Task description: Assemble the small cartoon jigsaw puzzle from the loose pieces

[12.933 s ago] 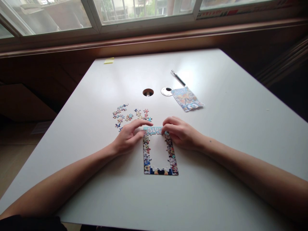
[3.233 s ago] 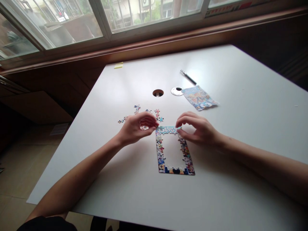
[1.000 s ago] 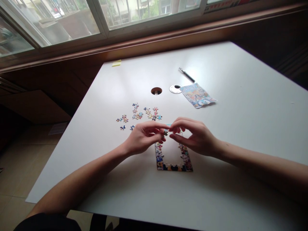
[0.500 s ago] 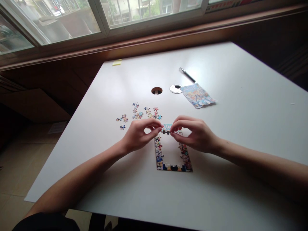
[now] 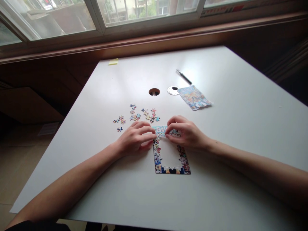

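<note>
A partly assembled jigsaw puzzle (image 5: 158, 158) lies on the white table, its picture border forming a rectangular frame around bare tabletop. Light blue lettered pieces (image 5: 160, 129) make up its top end. My left hand (image 5: 137, 138) rests at the upper left corner, fingers stretched and slightly apart, fingertips touching the border. Over the top right part is my right hand (image 5: 186, 131), thumb and forefinger closed on a puzzle piece at the inner side of the top strip. That piece is mostly covered by the fingers. Several loose pieces (image 5: 135, 117) are scattered beyond my left hand.
A creased picture sheet (image 5: 194, 97) lies beyond my right hand, partly against a metal ring (image 5: 173, 90). Behind it is a black pen (image 5: 184, 77). The table (image 5: 134, 192) has a round hole (image 5: 154, 92) and a yellow sticky note (image 5: 113, 61) near its far left corner.
My left hand has let go of the pieces held between both hands and spread its fingers. The dark tilted edge is gone; the lettered strip now lies flat. The view has shifted slightly.
</note>
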A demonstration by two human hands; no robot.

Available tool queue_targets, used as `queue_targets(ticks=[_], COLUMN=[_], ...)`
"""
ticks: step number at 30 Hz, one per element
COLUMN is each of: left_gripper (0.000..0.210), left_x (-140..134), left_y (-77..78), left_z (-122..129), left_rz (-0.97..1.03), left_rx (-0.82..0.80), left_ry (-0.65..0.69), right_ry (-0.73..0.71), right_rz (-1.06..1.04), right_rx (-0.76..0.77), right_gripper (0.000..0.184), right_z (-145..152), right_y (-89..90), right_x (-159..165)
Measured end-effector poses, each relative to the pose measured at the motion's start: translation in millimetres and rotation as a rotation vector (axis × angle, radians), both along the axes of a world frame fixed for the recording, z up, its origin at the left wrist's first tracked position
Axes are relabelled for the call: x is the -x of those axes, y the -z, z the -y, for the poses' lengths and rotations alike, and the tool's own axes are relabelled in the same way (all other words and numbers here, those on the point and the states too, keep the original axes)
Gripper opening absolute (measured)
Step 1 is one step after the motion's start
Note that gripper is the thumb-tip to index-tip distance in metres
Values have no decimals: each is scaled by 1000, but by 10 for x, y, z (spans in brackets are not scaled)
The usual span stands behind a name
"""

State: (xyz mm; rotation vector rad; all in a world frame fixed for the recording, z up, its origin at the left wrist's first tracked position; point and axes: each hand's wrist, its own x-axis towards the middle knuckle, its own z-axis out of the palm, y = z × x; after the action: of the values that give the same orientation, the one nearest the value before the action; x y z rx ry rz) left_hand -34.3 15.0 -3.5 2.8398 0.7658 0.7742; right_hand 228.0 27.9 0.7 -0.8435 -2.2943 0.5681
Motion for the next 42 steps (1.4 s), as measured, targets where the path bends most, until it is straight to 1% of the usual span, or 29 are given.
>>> queue_targets(ticks=[7,29,37,42], left_gripper=[18,16,19,23], left_x=[-13,-28,-23,-19], left_y=[21,-20,-18,-5], left_z=[-10,-10,-10,-14], left_rz=[21,28,10,16], left_rx=[-35,19,37,18], left_ry=[3,25,15,17], right_ry=[16,7,8,6], right_rz=[-35,52,71,78], right_rx=[-2,14,21,24], right_gripper=[3,3,3,4], right_z=[-11,-11,-16,-8], right_y=[23,53,43,33], right_x=[3,17,20,17])
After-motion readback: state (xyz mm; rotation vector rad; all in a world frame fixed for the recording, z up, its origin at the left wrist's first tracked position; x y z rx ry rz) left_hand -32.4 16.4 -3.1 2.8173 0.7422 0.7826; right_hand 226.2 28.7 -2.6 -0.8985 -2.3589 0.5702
